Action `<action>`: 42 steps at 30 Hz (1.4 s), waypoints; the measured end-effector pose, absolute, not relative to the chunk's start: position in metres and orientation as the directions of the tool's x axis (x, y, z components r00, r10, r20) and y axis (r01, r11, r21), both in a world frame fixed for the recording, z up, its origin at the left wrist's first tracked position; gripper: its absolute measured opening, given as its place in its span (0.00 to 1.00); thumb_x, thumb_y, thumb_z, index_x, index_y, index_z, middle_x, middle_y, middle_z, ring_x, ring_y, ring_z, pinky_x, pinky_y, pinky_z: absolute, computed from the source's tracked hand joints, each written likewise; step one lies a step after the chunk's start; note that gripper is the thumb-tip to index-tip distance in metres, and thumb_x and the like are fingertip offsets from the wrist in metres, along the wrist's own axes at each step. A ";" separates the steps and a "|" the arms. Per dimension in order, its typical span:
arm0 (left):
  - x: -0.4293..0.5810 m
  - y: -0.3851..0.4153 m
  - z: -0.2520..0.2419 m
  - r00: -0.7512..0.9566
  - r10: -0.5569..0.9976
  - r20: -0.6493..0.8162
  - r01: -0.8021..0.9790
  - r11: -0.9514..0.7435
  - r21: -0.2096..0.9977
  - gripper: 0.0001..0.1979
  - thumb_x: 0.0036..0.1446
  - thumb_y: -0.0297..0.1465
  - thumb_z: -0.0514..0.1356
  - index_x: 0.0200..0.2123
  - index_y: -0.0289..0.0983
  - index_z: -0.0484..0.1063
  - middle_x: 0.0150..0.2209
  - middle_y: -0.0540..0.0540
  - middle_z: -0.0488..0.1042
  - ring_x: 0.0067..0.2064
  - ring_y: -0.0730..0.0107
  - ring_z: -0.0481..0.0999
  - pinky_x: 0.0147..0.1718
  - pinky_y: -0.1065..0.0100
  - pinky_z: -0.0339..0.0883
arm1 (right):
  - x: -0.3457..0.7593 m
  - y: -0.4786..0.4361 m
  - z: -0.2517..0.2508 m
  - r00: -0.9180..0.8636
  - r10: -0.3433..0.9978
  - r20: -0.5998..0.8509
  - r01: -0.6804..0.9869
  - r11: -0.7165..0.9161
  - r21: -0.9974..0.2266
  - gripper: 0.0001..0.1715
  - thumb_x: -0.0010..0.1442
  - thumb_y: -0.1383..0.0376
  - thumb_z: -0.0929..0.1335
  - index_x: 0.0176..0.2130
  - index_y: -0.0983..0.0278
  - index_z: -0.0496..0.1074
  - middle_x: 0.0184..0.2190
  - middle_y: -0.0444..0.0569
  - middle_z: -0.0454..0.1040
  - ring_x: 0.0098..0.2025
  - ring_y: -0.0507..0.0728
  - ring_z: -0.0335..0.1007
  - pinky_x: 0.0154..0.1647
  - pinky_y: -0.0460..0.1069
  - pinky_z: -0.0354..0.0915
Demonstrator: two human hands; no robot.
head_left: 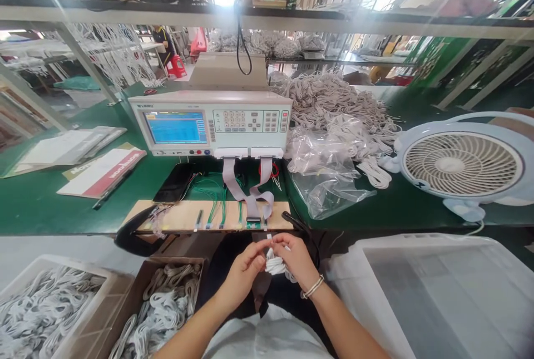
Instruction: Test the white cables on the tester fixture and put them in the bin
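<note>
A coiled white cable [276, 266] hangs between my two hands, just in front of the table's near edge. My left hand [245, 271] pinches near the cable's end from the left, thumb and fingertips together. From the right, my right hand [297, 259] grips the same cable, its fingers curled over the coil. A small white connector [269, 237] sticks up past my fingertips. Right beyond it is a wooden board [175, 220] carrying a green circuit board [253, 226] and several short wires. Grey ribbon cables [232, 175] run from there up to a bench tester [250, 119] with a lit blue screen.
Left of my legs stand a white bin [109, 281] and a brown box [120, 314], both full of coiled cables. A large white bin [367, 270] is at the right. On the green table are a fan [463, 161], a cable heap [337, 97], plastic bags [321, 164] and a phone [174, 182].
</note>
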State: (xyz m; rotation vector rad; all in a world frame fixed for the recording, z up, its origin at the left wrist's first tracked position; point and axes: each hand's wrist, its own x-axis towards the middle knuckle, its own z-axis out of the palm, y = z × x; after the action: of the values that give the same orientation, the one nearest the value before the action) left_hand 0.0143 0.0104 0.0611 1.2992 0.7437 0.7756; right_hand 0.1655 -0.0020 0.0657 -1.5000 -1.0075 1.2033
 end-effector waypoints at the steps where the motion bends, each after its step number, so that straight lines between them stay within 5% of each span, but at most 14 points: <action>1: 0.013 0.015 0.063 0.586 0.809 -0.042 -0.052 0.089 0.995 0.17 0.52 0.38 0.51 0.43 0.37 0.66 0.29 0.49 0.62 0.30 0.73 0.62 0.30 0.72 0.57 | 0.165 0.000 0.066 0.181 0.960 -0.215 0.056 -0.229 -0.972 0.05 0.43 0.66 0.67 0.25 0.66 0.71 0.17 0.42 0.68 0.19 0.49 0.61 0.21 0.44 0.56; 6: 0.013 0.027 0.063 0.587 0.802 -0.112 -0.162 0.252 0.954 0.10 0.49 0.37 0.55 0.32 0.36 0.65 0.26 0.52 0.62 0.26 0.77 0.60 0.26 0.74 0.55 | 0.161 0.007 0.065 0.186 0.956 -0.226 0.021 -0.234 -0.972 0.07 0.43 0.64 0.68 0.24 0.66 0.71 0.19 0.44 0.70 0.22 0.50 0.63 0.24 0.45 0.58; 14: 0.011 0.032 0.060 0.421 0.809 -0.410 -0.264 0.542 0.798 0.12 0.44 0.37 0.60 0.24 0.34 0.63 0.23 0.51 0.66 0.22 0.80 0.63 0.22 0.76 0.57 | 0.148 0.012 0.057 0.232 0.892 -0.387 -0.390 -0.279 -0.877 0.11 0.38 0.62 0.71 0.23 0.67 0.69 0.17 0.43 0.67 0.17 0.49 0.60 0.19 0.44 0.57; 23: 0.027 0.035 0.053 0.287 0.809 -0.513 -0.457 0.586 0.669 0.14 0.38 0.34 0.64 0.19 0.33 0.63 0.19 0.52 0.65 0.19 0.84 0.61 0.18 0.80 0.56 | 0.164 0.004 0.054 0.132 0.967 -0.217 0.010 -0.221 -0.975 0.14 0.44 0.60 0.69 0.32 0.66 0.71 0.28 0.49 0.73 0.27 0.53 0.66 0.27 0.46 0.61; 30: 0.036 0.030 0.046 0.228 0.859 -0.459 -0.621 0.491 0.611 0.12 0.38 0.33 0.65 0.21 0.32 0.65 0.21 0.53 0.66 0.18 0.86 0.59 0.20 0.80 0.56 | 0.154 -0.001 0.054 0.158 0.955 -0.253 -0.131 -0.233 -0.964 0.13 0.44 0.59 0.68 0.30 0.66 0.71 0.22 0.44 0.70 0.19 0.47 0.58 0.18 0.42 0.53; 37: 0.021 0.044 0.051 0.408 0.776 -0.481 -0.372 0.622 0.689 0.16 0.42 0.40 0.60 0.29 0.32 0.70 0.22 0.52 0.63 0.21 0.83 0.58 0.21 0.77 0.51 | 0.150 0.010 0.059 0.034 0.922 -0.385 -0.207 -0.371 -0.905 0.15 0.46 0.56 0.67 0.28 0.66 0.70 0.15 0.39 0.63 0.15 0.45 0.50 0.14 0.41 0.47; 42: 0.025 0.052 0.056 0.416 0.781 -0.465 -0.350 0.610 0.711 0.22 0.40 0.46 0.58 0.29 0.31 0.71 0.19 0.53 0.59 0.19 0.82 0.53 0.19 0.75 0.45 | 0.153 0.022 0.056 -0.045 0.917 -0.396 -0.208 -0.397 -0.894 0.18 0.47 0.53 0.66 0.30 0.66 0.71 0.16 0.41 0.64 0.17 0.46 0.53 0.16 0.41 0.50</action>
State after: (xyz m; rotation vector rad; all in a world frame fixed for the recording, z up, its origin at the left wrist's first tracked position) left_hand 0.0246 0.0517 0.0560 0.5669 0.8763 0.7599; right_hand 0.1532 0.0218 0.0561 -1.3286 -0.8240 1.5972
